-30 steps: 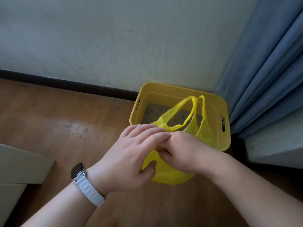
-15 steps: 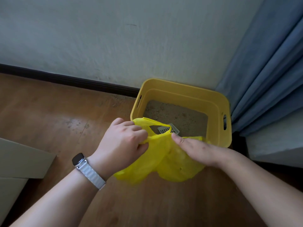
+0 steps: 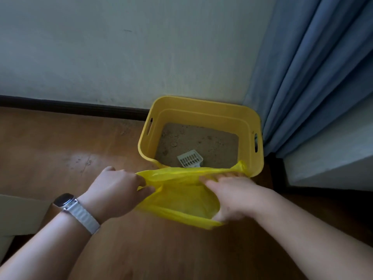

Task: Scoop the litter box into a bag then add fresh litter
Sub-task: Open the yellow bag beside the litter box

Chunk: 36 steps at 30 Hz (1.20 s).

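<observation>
Your left hand [image 3: 117, 190] is closed on the left edge of the yellow bag [image 3: 181, 199]: fingers and thumb curl round a pinch of the film and pull it leftward. Your right hand [image 3: 236, 197] is at the right side of the bag mouth. It is motion-blurred, but its fingers [image 3: 214, 179] look straight and spread, lying against the far edge of the opening, with the thumb toward the near edge. Read it as open and pressing, not clenched. Between the two hands the bag mouth is stretched wide and faces up. The bag hangs just above the wooden floor [image 3: 60, 150], at the near side of the litter box [image 3: 201, 106], and its far right corner touches or overlaps the box's near rim. The litter box is a yellow tub with slot handles in its left and right walls. It sits on the floor in the corner, its far side against the wall [image 3: 121, 57] and its right side beside the blue curtain [image 3: 312, 77]. Inside is a bed of tan litter [image 3: 201, 138], lumpy in places. A white slotted scoop [image 3: 189, 158] lies on the litter near the near wall, with its handle end hidden behind the bag. A watch [image 3: 65, 200] on a pale band sits on your left wrist. A dark baseboard [image 3: 70, 108] runs along the foot of the wall. A pale flat object [image 3: 18, 215], cut off by the left edge, sits on the near floor.
</observation>
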Available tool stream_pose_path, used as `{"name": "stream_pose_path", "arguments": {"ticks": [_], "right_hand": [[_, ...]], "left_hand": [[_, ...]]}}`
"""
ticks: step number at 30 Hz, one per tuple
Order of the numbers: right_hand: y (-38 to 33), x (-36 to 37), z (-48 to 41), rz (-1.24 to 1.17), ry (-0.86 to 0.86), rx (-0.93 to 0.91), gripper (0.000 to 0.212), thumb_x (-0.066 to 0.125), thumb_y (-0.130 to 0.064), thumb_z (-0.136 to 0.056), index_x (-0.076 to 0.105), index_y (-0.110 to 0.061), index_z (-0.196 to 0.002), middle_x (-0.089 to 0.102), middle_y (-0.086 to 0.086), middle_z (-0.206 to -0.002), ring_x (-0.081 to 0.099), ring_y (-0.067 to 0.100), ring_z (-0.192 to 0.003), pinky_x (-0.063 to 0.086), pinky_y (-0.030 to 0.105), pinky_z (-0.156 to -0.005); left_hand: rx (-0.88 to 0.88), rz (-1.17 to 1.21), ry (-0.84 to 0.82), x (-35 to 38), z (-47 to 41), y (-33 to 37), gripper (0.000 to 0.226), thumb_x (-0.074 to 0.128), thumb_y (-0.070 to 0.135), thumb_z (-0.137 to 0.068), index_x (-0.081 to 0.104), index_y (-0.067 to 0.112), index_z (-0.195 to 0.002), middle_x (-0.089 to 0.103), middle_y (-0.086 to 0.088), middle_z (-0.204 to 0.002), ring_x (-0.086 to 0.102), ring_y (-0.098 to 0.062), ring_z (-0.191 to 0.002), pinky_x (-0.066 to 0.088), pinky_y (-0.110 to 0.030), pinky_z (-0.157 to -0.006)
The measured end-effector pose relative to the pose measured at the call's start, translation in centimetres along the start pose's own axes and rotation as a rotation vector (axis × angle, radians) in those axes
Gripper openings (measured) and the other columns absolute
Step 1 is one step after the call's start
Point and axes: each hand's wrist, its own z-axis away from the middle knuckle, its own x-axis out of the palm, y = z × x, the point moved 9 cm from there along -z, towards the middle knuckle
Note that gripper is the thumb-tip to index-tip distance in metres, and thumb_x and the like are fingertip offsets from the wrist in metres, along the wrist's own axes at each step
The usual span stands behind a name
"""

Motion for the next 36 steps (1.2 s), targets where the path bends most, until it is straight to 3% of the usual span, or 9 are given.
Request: {"name": "stream_pose_path", "arguments": {"ticks": [3, 6, 10, 15, 19, 21, 28, 32, 36], "right_hand": [[-0.7, 0.4, -0.4, -0.037, 0.015, -0.073, 0.117, 0.072, -0.066, -0.071, -0.008, -0.042, -0.153, 0.0, 0.002, -0.165, 0.011, 0.036, -0.149, 0.018, 0.055, -0.117], [0.5, 0.0, -0.8, -0.106, 0.067, -0.066, 0.121, 0.071, -0.068, -0.069, -0.015, -0.045, -0.15, -0.01, -0.002, -0.164, 0.007, 0.035, -0.15, 0.025, 0.053, -0.115], [2.8, 0.2, -1.2, -0.153, 0.064, -0.02, 0.125, 0.07, -0.076, -0.064, -0.013, -0.043, -0.152, -0.011, -0.004, -0.164, 0.005, 0.033, -0.15, 0.03, 0.054, -0.113], [5.6, 0.8, -1.7, -0.217, 0.121, 0.097, 0.091, 0.052, -0.067, -0.087, 0.002, -0.033, -0.155, 0.024, 0.004, -0.159, 0.035, 0.033, -0.14, 0.035, 0.053, -0.106], [7.4, 1.3, -2.3, -0.284, 0.167, 0.124, 0.065, 0.05, -0.052, -0.095, 0.023, -0.027, -0.149, 0.029, 0.008, -0.154, 0.037, 0.037, -0.136, 0.037, 0.053, -0.105], [8.0, 1.7, -2.5, -0.32, 0.167, 0.106, 0.063, 0.053, -0.046, -0.095, 0.026, -0.026, -0.148, 0.025, 0.009, -0.155, 0.034, 0.037, -0.138, 0.04, 0.052, -0.104], [8.0, 2.4, -4.7, -0.339, 0.21, 0.086, 0.073, 0.062, -0.039, -0.089, 0.023, -0.029, -0.15, 0.024, 0.006, -0.155, 0.028, 0.035, -0.14, 0.037, 0.053, -0.106], [8.9, 4.5, -5.4, -0.234, 0.155, 0.136, 0.086, 0.068, -0.046, -0.083, 0.017, -0.033, -0.151, 0.016, 0.005, -0.159, 0.021, 0.035, -0.144, 0.025, 0.062, -0.11], [9.2, 5.6, -4.3, -0.167, 0.121, 0.202, 0.106, 0.072, -0.054, -0.079, 0.001, -0.035, -0.155, 0.008, 0.002, -0.164, 0.027, 0.035, -0.144, 0.024, 0.059, -0.113]], "left_hand": [[0.046, -0.034, 0.142, -2.1, -0.2, 3.3, 0.06, 0.017, 0.064, -0.088, 0.064, 0.029, -0.079, 0.063, 0.009, -0.069, 0.063, -0.013, -0.069, 0.039, -0.034, -0.072], [0.296, 0.199, 0.385, -4.2, -0.6, 10.0, 0.033, 0.043, 0.044, -0.091, 0.062, 0.023, -0.072, 0.057, 0.007, -0.067, 0.058, -0.02, -0.068, 0.044, -0.034, -0.062], [0.232, 0.185, 0.093, 1.5, -4.8, 12.4, 0.034, 0.039, 0.046, -0.095, 0.06, 0.024, -0.11, 0.066, 0.003, -0.095, 0.063, -0.021, -0.087, 0.049, -0.033, -0.071], [-0.034, -0.021, -0.203, 9.1, -6.8, 6.3, 0.062, 0.034, 0.054, -0.098, 0.014, 0.03, -0.151, 0.063, -0.003, -0.105, 0.063, -0.023, -0.087, 0.05, -0.034, -0.063], [-0.158, -0.094, -0.253, 9.2, -6.7, 5.7, 0.05, 0.027, 0.06, -0.097, 0.057, 0.023, -0.111, 0.065, -0.001, -0.096, 0.064, -0.021, -0.082, 0.049, -0.033, -0.061], [-0.118, -0.072, -0.157, 7.3, -7.4, 7.7, 0.049, 0.027, 0.057, -0.098, 0.06, 0.022, -0.099, 0.064, 0.0, -0.094, 0.063, -0.021, -0.083, 0.051, -0.034, -0.066], [0.185, 0.105, 0.067, 5.1, -11.6, 16.9, 0.028, 0.041, 0.04, -0.097, 0.058, 0.02, -0.107, 0.06, -0.002, -0.107, 0.057, -0.025, -0.102, 0.043, -0.036, -0.08], [0.049, 0.016, -0.168, 10.0, -12.5, 12.8, 0.039, 0.042, 0.054, -0.096, 0.053, 0.019, -0.11, 0.064, -0.005, -0.107, 0.061, -0.029, -0.098, 0.044, -0.035, -0.077], [0.163, -0.142, -0.28, 10.9, -10.6, 10.1, 0.052, 0.041, 0.062, -0.093, 0.058, 0.017, -0.111, 0.068, -0.006, -0.104, 0.06, -0.029, -0.099, 0.037, -0.034, -0.076]]}}
